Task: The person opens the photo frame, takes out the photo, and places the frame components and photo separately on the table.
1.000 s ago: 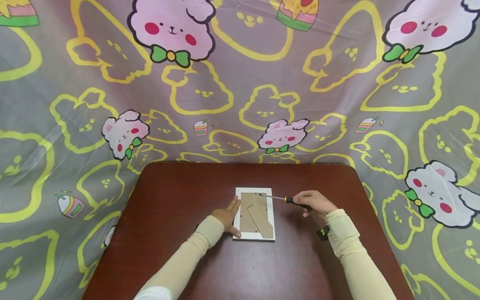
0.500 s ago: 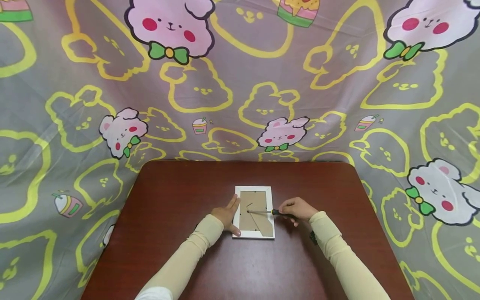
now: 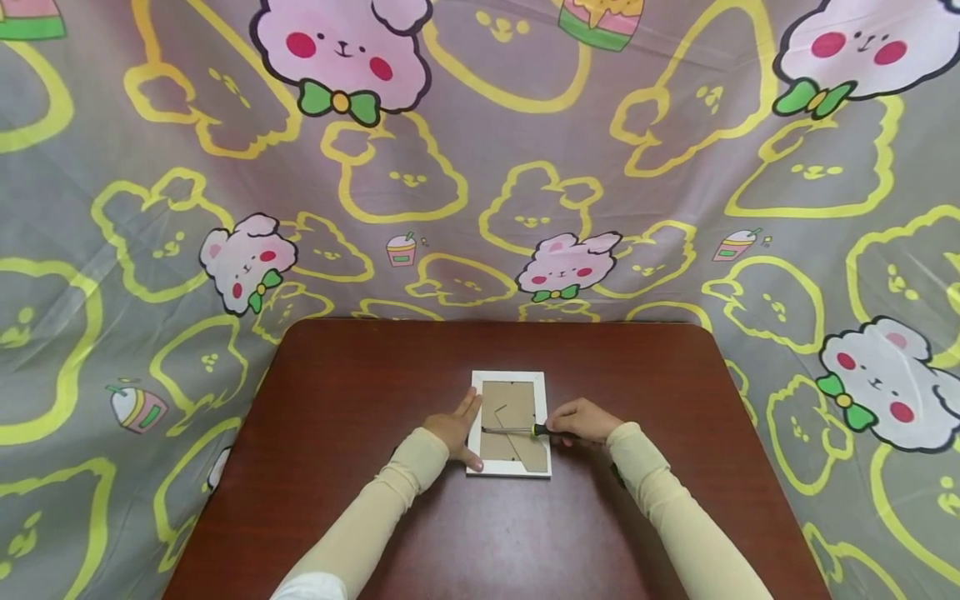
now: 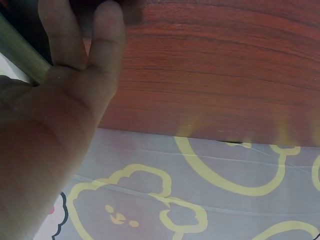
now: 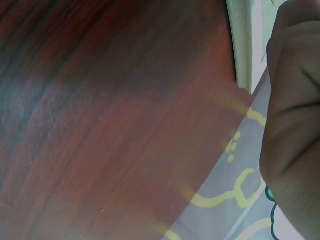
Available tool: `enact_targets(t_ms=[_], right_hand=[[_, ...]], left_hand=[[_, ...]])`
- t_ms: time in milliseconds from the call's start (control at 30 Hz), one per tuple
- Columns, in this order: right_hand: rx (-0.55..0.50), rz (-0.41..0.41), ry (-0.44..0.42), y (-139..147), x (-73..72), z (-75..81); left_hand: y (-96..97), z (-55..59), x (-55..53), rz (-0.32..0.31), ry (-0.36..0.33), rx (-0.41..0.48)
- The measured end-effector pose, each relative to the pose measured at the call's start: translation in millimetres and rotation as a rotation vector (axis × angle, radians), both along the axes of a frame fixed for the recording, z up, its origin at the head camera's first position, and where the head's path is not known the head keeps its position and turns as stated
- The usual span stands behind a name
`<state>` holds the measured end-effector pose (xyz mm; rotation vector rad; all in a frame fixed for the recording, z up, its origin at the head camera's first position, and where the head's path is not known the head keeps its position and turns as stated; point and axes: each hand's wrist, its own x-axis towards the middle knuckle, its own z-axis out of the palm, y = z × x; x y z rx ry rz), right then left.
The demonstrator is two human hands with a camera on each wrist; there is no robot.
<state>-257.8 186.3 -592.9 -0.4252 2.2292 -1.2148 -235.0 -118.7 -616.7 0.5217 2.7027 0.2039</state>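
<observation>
A white picture frame (image 3: 546, 417) lies face down on the table, its brown backing board (image 3: 517, 400) upward with small dark tabs along the edge. My left hand (image 3: 452, 431) rests against the frame's left side, fingers extended along the border and thumb near the lower left corner. My right hand (image 3: 587, 422) grips the black and yellow handle of a screwdriver (image 3: 513, 430) at the frame's right side. Its shaft crosses the board level, with the tip at the tab on the left inner edge. In the right wrist view, the hand (image 5: 295, 110) hides the screwdriver.
The reddish-brown wooden table (image 3: 375, 367) has rounded far corners. A grey curtain (image 3: 465, 283) printed with cartoon animals hangs behind it and down both sides.
My right hand has moved left and toward me with the screwdriver, its tip passing from the frame's upper right to the left inner edge. My left hand stays on the frame.
</observation>
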Motion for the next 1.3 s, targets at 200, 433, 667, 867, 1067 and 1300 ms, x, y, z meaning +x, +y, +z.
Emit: enact_targets(t_ms=[200, 433, 667, 867, 1067, 1300], right_hand=[[-0.005, -0.025, -0.029, -1.3, 2.4, -3.7], [-0.031, 0.011, -0.043, 1.4, 1.5, -0.9], [-0.032, 0.038, -0.022, 8.0, 0.8, -2.0], [-0.033, 0.047, -0.018, 5.9, 1.9, -3.5], [-0.032, 0.068, 0.003, 0.6, 3.6, -3.3], [-0.050, 0.065, 0.005, -1.5, 5.2, 0.1]], left_hand=[[1.4, 3.5, 2.5, 0.002, -0.004, -0.010], [3.3, 11.4, 4.2, 0.014, -0.021, -0.003], [3.4, 12.6, 5.0, 0.008, -0.018, -0.002], [2.6, 12.6, 4.9, 0.006, -0.026, -0.016], [1.6, 7.8, 5.1, 0.011, -0.023, -0.006], [1.6, 8.6, 3.8, 0.015, -0.020, 0.009]])
